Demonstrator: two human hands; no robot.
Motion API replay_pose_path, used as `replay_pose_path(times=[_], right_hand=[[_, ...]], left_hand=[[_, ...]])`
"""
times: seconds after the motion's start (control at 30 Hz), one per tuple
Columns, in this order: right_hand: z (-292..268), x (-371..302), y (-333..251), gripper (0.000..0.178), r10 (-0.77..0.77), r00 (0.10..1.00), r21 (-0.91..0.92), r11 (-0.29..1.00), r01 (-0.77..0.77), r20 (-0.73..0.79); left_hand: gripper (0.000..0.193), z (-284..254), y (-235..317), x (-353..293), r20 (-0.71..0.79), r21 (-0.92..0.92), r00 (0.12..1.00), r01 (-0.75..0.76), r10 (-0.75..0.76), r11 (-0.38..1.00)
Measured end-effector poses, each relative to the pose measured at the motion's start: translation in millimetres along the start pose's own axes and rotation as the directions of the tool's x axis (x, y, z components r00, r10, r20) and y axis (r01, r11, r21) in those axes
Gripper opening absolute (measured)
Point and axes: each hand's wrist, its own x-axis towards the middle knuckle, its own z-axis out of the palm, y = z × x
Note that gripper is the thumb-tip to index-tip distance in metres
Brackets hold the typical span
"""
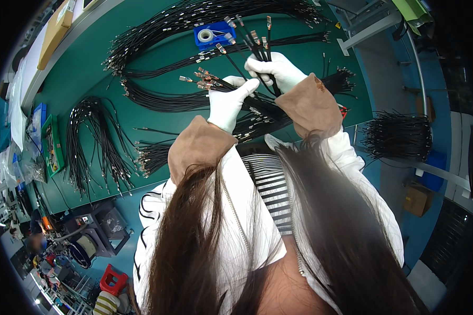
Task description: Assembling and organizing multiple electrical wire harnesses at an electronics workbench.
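Note:
My left hand (227, 105), in a white glove, is closed round a bunch of black cables (207, 79) whose copper-coloured and silvery terminals point left. To its right, my gloved right hand (279, 72) grips several more black cables (261, 52), their metal ends fanned upward. One cable (230, 59) slants up and left between the two hands; which fingers hold it is hard to tell. The held cables run down toward a larger bundle (260, 123) under my wrists. Brown sleeve cuffs cover both wrists.
Thick bundles of black cables (163, 26) lie across the green table (97, 68). A blue box (214, 35) holds a white tape roll (205, 35). Another cable bundle (94, 136) curves at left beside a green tray (51, 144). More cables (397, 135) rest on a rack at right.

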Motion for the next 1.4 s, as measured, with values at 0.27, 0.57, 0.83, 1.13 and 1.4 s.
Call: replay_pose_path(times=[0.27,0.57,0.83,1.13,1.4], right_hand=[[13.0,3.2,1.2,0.026,-0.067,0.997,-0.066,0.996,0.066,-0.027],[17.2,-4.9,-10.4,0.033,-0.051,0.998,-0.217,0.975,0.045,-0.021],[16.5,3.6,-3.1,0.016,-0.115,0.993,-0.266,0.958,0.106,-0.016],[1.1,10.8,3.8,0.015,-0.016,1.0,-0.138,0.99,0.014,-0.013],[-0.1,10.8,2.7,0.019,0.009,0.999,-0.055,0.998,-0.007,0.038]], left_hand=[[0.02,-0.2,4.4,1.7,0.105,0.005,0.993,0.043,-0.043,0.999],[0.025,-5.2,7.3,2.4,0.21,0.048,0.972,0.098,-0.106,0.994],[0.03,-6.7,5.5,2.9,0.167,-0.001,0.981,0.106,-0.104,0.994],[0.014,-1.8,-2.2,4.2,0.052,-0.014,0.999,0.0,0.001,1.0],[0.013,6.6,3.6,1.3,0.033,-0.061,0.999,-0.035,0.037,0.998]])
